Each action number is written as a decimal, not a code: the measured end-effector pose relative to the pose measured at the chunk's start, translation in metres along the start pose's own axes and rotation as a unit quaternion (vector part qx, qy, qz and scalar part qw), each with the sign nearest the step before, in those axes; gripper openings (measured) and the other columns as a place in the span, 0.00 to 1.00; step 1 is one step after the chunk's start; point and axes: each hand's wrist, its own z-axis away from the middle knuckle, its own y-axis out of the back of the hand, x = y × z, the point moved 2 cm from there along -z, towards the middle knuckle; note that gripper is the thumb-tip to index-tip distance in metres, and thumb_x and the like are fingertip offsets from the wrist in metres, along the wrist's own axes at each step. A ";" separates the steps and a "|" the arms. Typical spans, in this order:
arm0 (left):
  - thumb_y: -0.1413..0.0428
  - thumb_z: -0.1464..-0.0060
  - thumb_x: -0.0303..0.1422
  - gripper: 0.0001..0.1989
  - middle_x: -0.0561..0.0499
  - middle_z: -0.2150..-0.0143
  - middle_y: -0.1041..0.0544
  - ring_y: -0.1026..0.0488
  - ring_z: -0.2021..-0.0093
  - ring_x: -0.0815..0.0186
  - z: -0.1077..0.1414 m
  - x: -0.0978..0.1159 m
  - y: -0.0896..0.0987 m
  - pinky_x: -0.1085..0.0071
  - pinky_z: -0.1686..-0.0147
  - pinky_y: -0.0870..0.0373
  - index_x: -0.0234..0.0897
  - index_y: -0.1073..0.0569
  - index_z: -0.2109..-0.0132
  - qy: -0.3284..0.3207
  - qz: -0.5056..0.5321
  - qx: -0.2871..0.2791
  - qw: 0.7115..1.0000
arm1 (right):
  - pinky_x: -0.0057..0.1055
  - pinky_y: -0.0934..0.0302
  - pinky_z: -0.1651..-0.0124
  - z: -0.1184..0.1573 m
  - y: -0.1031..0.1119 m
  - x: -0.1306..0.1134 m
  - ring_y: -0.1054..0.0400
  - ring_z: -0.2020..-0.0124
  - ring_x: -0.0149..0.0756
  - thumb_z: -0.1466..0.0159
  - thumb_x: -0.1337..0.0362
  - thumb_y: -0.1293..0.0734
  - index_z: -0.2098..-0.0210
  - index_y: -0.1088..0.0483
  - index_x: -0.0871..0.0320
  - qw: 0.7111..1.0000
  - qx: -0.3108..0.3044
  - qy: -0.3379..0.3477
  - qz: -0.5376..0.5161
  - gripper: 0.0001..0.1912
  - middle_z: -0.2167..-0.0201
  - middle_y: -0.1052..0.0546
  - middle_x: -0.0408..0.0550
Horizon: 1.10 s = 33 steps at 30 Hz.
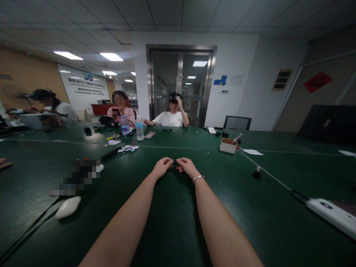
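Note:
Both arms reach forward over the dark green table [178, 207]. A small dark object [175, 163] is pinched between my two hands, just above or on the table; its details are too small to make out. My left hand [163, 167] is closed on its left end, fingertips pointing right. My right hand [188, 167], with a silver bangle at the wrist, is closed on its right end, the fingers curled. The two hands nearly touch.
A white mouse-shaped object [68, 207] and black straps lie at left. Two bottles [139, 129] stand beyond the scraps. A small box [228, 146], a brush [256, 173] and a white power strip [330, 215] are at right. Three people sit across the table.

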 end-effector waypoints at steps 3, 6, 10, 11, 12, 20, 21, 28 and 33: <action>0.46 0.49 0.41 0.16 0.47 0.65 0.24 0.27 0.64 0.65 0.000 0.001 0.000 0.70 0.64 0.32 0.34 0.27 0.58 0.000 0.005 0.004 1.000 | 0.18 0.39 0.82 0.000 0.000 0.000 0.36 0.85 0.23 0.38 0.66 0.35 0.67 0.30 0.64 1.000 -0.001 0.001 0.003 0.06 0.84 0.28 0.43; 0.46 0.49 0.42 0.17 0.47 0.66 0.24 0.27 0.64 0.65 0.001 0.001 0.000 0.70 0.64 0.32 0.34 0.27 0.58 0.005 0.005 0.011 1.000 | 0.17 0.40 0.82 0.000 0.000 0.000 0.37 0.85 0.23 0.38 0.66 0.35 0.67 0.30 0.64 1.000 -0.002 0.008 0.002 0.06 0.84 0.28 0.43; 0.48 0.48 0.44 0.18 0.48 0.66 0.24 0.27 0.65 0.65 0.002 0.003 0.000 0.70 0.64 0.33 0.34 0.27 0.58 0.007 -0.002 0.004 1.000 | 0.17 0.40 0.82 0.000 0.001 0.001 0.36 0.85 0.23 0.37 0.66 0.36 0.66 0.30 0.64 1.000 -0.005 0.006 0.002 0.06 0.84 0.27 0.43; 0.48 0.48 0.44 0.18 0.48 0.66 0.24 0.27 0.65 0.65 0.002 0.003 0.000 0.70 0.64 0.33 0.34 0.27 0.58 0.007 -0.004 0.002 1.000 | 0.17 0.40 0.82 0.000 0.001 0.001 0.36 0.85 0.23 0.37 0.66 0.36 0.66 0.30 0.65 1.000 -0.004 0.005 0.002 0.06 0.84 0.27 0.43; 0.48 0.48 0.44 0.18 0.48 0.66 0.24 0.27 0.65 0.65 0.002 0.003 0.000 0.70 0.64 0.33 0.34 0.27 0.58 0.006 -0.004 0.001 1.000 | 0.18 0.39 0.82 0.000 0.001 0.001 0.36 0.85 0.23 0.37 0.67 0.36 0.66 0.30 0.65 1.000 -0.004 0.005 0.002 0.06 0.84 0.27 0.43; 0.46 0.49 0.40 0.15 0.47 0.64 0.23 0.27 0.64 0.65 -0.001 0.000 0.001 0.71 0.65 0.32 0.35 0.27 0.58 -0.001 -0.003 0.024 1.000 | 0.18 0.40 0.82 0.001 -0.001 -0.002 0.37 0.86 0.23 0.38 0.66 0.35 0.69 0.30 0.64 1.000 0.004 0.000 0.000 0.06 0.85 0.28 0.43; 0.45 0.50 0.39 0.15 0.47 0.63 0.23 0.27 0.63 0.65 -0.001 0.000 0.001 0.71 0.66 0.32 0.35 0.27 0.58 -0.004 -0.005 0.025 1.000 | 0.18 0.40 0.82 0.002 -0.001 -0.002 0.37 0.86 0.23 0.38 0.66 0.35 0.68 0.30 0.64 1.000 0.003 -0.001 -0.001 0.06 0.85 0.28 0.43; 0.48 0.47 0.43 0.17 0.47 0.64 0.24 0.28 0.65 0.66 -0.002 -0.003 0.000 0.71 0.66 0.32 0.35 0.28 0.58 0.008 0.008 0.014 1.000 | 0.17 0.40 0.83 0.003 -0.001 -0.003 0.37 0.86 0.23 0.38 0.66 0.34 0.70 0.30 0.63 1.000 0.005 0.003 -0.002 0.06 0.85 0.28 0.43; 0.46 0.49 0.41 0.16 0.46 0.62 0.24 0.27 0.63 0.64 -0.001 -0.001 0.001 0.70 0.65 0.32 0.35 0.27 0.58 0.001 -0.008 0.019 1.000 | 0.18 0.40 0.83 0.002 -0.001 -0.004 0.37 0.86 0.23 0.38 0.67 0.34 0.69 0.30 0.64 1.000 0.001 -0.001 0.000 0.06 0.85 0.28 0.42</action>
